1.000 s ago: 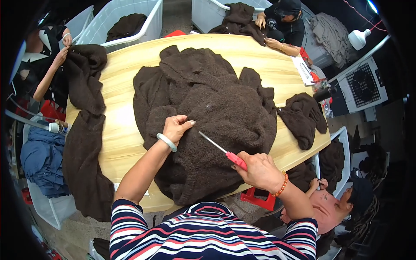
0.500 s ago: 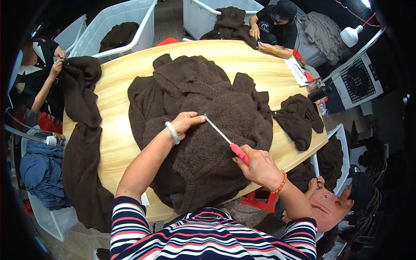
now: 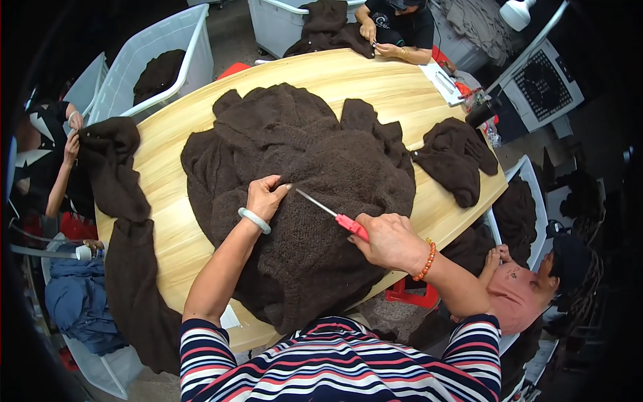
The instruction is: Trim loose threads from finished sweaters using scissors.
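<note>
A big heap of dark brown knit garment [image 3: 301, 154] lies in front of me on the table. Over its middle, my left hand [image 3: 266, 199] is closed in a pinch; whatever sits between thumb and finger is too small to make out. My right hand [image 3: 390, 240] grips the red handle of a tool with a long thin metal shaft [image 3: 328, 209], much like a screwdriver. The shaft slants up and left, and its tip ends just beside my left fingertips. The exact shape of the tip cannot be told.
Around the light wooden table [image 3: 164, 181] sit other people holding brown knits. A smaller brown garment [image 3: 455, 161] lies at right, another [image 3: 137, 281] hangs over the left edge. White bins [image 3: 144, 60] stand behind; blue cloth [image 3: 84, 301] fills one at left. A red stool [image 3: 412, 295] is at lower right.
The whole view has shifted somewhat. My left hand and the tool's tip have come slightly apart, the tip now a little away from the fingertips. Both grips stay closed.
</note>
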The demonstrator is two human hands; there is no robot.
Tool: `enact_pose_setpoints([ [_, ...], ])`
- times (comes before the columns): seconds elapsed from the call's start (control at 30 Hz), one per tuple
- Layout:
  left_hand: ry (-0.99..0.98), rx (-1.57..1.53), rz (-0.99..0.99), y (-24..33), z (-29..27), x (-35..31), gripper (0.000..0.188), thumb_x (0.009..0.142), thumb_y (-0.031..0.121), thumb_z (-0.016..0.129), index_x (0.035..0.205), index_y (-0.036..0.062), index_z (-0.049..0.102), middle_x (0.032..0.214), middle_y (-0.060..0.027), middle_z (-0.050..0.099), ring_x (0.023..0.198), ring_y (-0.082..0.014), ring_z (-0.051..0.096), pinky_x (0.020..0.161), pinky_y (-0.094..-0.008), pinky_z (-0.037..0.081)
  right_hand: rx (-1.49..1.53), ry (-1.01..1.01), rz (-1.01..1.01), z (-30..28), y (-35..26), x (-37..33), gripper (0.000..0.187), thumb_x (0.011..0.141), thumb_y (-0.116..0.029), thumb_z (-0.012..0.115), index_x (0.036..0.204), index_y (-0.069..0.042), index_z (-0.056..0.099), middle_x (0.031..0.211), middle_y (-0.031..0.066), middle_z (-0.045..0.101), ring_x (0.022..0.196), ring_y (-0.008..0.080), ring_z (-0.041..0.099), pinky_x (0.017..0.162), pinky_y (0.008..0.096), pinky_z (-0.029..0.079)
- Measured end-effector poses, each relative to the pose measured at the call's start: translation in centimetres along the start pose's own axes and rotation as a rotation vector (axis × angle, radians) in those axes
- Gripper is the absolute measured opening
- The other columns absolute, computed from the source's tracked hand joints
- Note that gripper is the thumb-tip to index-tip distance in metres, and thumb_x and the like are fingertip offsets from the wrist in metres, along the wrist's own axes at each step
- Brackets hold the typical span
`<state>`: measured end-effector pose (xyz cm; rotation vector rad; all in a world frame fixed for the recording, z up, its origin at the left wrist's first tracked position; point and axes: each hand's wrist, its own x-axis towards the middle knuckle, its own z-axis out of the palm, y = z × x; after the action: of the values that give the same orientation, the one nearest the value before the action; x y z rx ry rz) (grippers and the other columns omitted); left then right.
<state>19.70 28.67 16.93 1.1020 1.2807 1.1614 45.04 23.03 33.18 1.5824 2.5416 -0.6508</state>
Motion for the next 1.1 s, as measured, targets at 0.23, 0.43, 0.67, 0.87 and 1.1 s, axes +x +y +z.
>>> enact_pose_setpoints([
  [0.23,-0.041,-0.015,-0.050,1.1,0.3,-0.5,0.012,0.087,0.005,0.068,0.076,0.0031,0.063,0.074,0.0073,0.058,0.064,-0.0017,0.048,0.056,-0.0194,0.039,0.041,-0.060,-0.058,-0.2,-0.4,0.2,0.026,0.089,-0.027,0.060,0.090,-0.001,0.060,0.076,0.0221,0.066,0.078,0.0400,0.066,0.070,0.0480,0.052],
  [0.43,-0.107,-0.316,-0.303,0.2,-4.4,-1.7,0.015,0.093,0.020,0.064,0.085,0.0076,0.065,0.074,0.0048,0.062,0.064,-0.0045,0.056,0.058,-0.0207,0.045,0.084,-0.045,-0.015,-0.3,-0.3,-1.5,0.025,0.089,-0.027,0.061,0.091,-0.003,0.056,0.073,0.0207,0.065,0.077,0.0407,0.065,0.071,0.0495,0.051],
  [0.67,-0.183,-0.314,-0.416,2.4,-4.3,-4.1,0.009,0.088,0.015,0.070,0.093,0.0089,0.068,0.073,0.0089,0.059,0.058,0.0002,0.049,0.052,-0.0155,0.038,0.082,-0.022,-0.022,1.1,-1.3,-1.4,0.022,0.090,-0.025,0.060,0.090,-0.004,0.054,0.072,0.0204,0.065,0.074,0.0410,0.065,0.068,0.0493,0.051],
  [0.87,-0.051,-0.237,-0.228,0.9,-4.1,-4.6,0.003,0.085,0.009,0.071,0.086,0.0072,0.069,0.071,0.0069,0.062,0.053,0.0006,0.046,0.049,-0.0159,0.033,0.010,-0.057,-0.042,1.0,-2.8,-2.1,0.024,0.087,-0.029,0.063,0.094,-0.005,0.059,0.071,0.0195,0.064,0.073,0.0388,0.065,0.069,0.0484,0.051],
  [1.1,0.002,-0.228,-0.144,2.0,-4.2,-5.1,0.004,0.085,0.009,0.072,0.085,0.0064,0.069,0.071,0.0071,0.062,0.054,0.0012,0.046,0.048,-0.0162,0.032,-0.015,-0.027,-0.086,1.2,-3.9,-2.5,0.024,0.087,-0.026,0.062,0.092,-0.003,0.060,0.070,0.0195,0.065,0.072,0.0376,0.066,0.066,0.0469,0.052],
])
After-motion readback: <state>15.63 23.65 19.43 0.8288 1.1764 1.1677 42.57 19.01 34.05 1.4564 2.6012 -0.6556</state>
